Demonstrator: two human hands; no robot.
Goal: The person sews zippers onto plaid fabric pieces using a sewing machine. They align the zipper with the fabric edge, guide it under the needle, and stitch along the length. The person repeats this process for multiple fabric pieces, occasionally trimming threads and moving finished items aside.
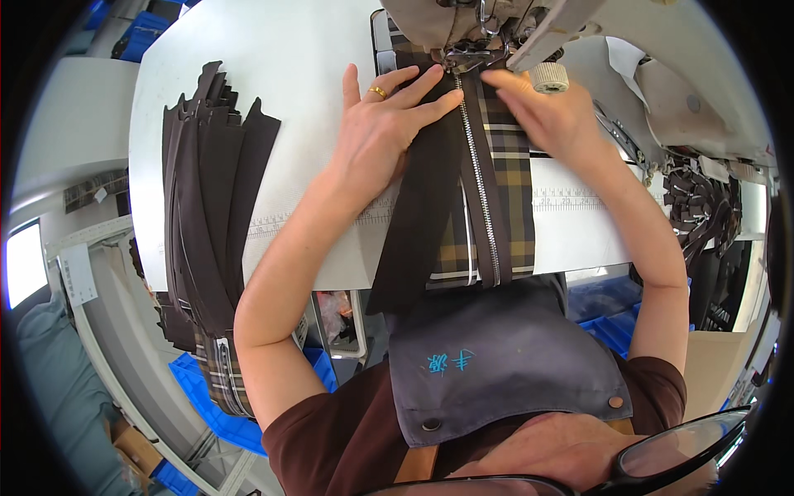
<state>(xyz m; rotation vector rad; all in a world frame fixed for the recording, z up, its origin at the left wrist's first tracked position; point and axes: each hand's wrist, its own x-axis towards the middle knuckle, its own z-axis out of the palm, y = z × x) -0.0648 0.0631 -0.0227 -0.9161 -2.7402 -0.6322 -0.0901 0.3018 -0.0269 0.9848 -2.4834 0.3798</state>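
While your left hand [376, 136] lay spread on the dark strip [422, 215], whether your right hand [556, 117] gripped was unclear; the metal zipper [473, 165] met the presser foot [470, 61], seemingly mid-stitching, needing straight feeding next.

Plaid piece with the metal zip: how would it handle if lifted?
Probably floppy: the plaid piece looks like thin cloth lying flat. The metal zip may add some weight, given its long row of teeth. Lifting could snag: the far end runs under the sewing machine.
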